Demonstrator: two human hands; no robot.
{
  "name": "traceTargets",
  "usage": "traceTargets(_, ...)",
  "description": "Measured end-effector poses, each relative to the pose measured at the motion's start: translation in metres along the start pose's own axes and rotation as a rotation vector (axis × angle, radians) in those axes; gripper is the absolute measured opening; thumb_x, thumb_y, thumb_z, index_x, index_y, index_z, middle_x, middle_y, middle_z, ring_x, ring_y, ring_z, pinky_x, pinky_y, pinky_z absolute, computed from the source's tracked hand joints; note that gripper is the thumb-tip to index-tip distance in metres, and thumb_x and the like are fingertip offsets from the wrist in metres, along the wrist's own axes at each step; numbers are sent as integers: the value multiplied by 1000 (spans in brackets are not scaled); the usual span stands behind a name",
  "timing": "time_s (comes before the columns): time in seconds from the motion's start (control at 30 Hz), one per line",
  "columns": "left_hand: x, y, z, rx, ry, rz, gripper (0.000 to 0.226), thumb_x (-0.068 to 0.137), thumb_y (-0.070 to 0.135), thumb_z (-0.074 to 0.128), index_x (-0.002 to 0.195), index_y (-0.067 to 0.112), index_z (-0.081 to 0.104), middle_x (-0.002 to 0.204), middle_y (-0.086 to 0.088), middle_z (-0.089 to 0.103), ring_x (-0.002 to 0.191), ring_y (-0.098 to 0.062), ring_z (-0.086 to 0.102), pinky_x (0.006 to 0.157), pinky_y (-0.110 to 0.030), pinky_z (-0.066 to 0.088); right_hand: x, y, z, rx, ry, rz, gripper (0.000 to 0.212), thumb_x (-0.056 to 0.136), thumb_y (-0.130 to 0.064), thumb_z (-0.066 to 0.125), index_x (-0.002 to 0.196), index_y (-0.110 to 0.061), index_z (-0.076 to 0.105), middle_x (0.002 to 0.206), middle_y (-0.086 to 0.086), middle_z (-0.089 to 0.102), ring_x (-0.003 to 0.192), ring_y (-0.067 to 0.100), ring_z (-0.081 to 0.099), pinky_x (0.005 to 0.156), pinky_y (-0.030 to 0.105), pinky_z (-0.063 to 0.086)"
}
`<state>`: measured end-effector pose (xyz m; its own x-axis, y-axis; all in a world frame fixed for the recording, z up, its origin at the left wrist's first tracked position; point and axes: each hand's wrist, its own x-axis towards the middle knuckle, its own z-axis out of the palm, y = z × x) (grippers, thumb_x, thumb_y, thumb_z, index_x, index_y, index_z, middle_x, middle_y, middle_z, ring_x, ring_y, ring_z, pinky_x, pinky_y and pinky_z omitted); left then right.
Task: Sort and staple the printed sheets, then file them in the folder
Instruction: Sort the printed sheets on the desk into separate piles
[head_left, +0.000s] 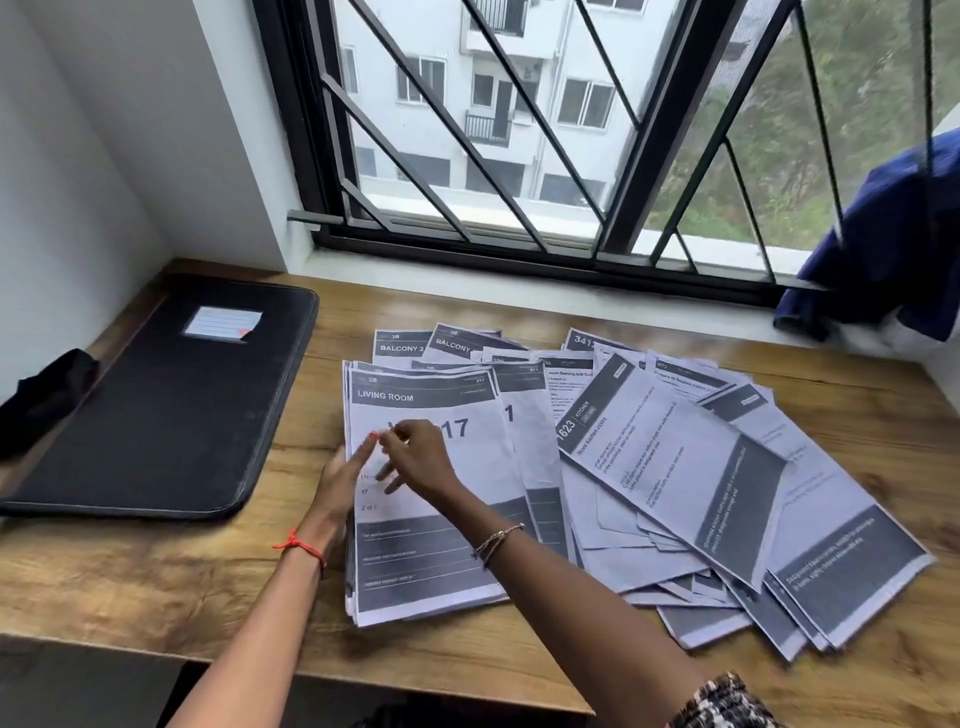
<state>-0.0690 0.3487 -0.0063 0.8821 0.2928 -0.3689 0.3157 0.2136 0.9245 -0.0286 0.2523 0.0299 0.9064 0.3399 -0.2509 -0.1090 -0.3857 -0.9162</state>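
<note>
In the head view, a wooden desk (156, 571) is seen below a window with a black metal grille (467, 130). A closed black zip folder (171, 415) lies flat on the left part of the desk, with a white lined label (222, 325) near its far edge. A crumpled black cloth (47, 395) rests against the folder's left side.

The white printed sheets with dark grey bands (810, 519) are spread loosely over the middle and right of the desk, well apart from the folder. At the left end of the spread a squared stack headed LIVING ROOM (431, 561) is laid upright to the viewer. Two sheets headed BALCONY (402, 345) show beyond it, and a slanted sheet headed KITCHEN (670, 462) lies on top further right.

The left hand (343, 480) is held with straight fingers along the left edge of the LIVING ROOM stack, gripping nothing (a red thread (301, 545) is tied at the wrist). The right hand (423, 460) is held over the upper half of the same stack, thumb and forefinger brought close together and the other fingers spread. Whether anything is pinched there cannot be told, as the fingertips are blurred. A thin bracelet (496, 543) is worn on that wrist.

A dark blue cloth (893, 244) is draped at the right end of the sill.
</note>
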Motion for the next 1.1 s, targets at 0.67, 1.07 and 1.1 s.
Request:
traceTargets(0.67, -13, 24, -59, -96, 193, -49, 25, 89, -11, 42, 108, 3, 50, 84, -6, 62, 63, -18, 62, 47, -19, 52, 28, 56, -117, -460, 664, 396, 29, 86, -2, 52, 115, 0, 51, 121, 19, 57, 115, 37, 51, 97, 44, 40)
traceTargets(1.07, -13, 16, -64, -49, 139, -63, 36, 86, -14, 46, 120, -2, 48, 111, -18, 57, 77, -25, 59, 67, -34, 50, 36, -20, -170, -67, 1250, 97, 25, 93, -2, 41, 108, 1, 61, 116, 21, 59, 106, 35, 57, 84, 38, 45)
traceTargets(1.1, -13, 15, -64, -41, 132, -64, 38, 86, -15, 47, 122, -4, 47, 112, -18, 57, 78, -25, 59, 67, -35, 50, 36, -23, -175, -7, 1300, 48, 23, 93, -2, 43, 107, 2, 62, 114, 21, 60, 104, 34, 58, 82, 35, 44)
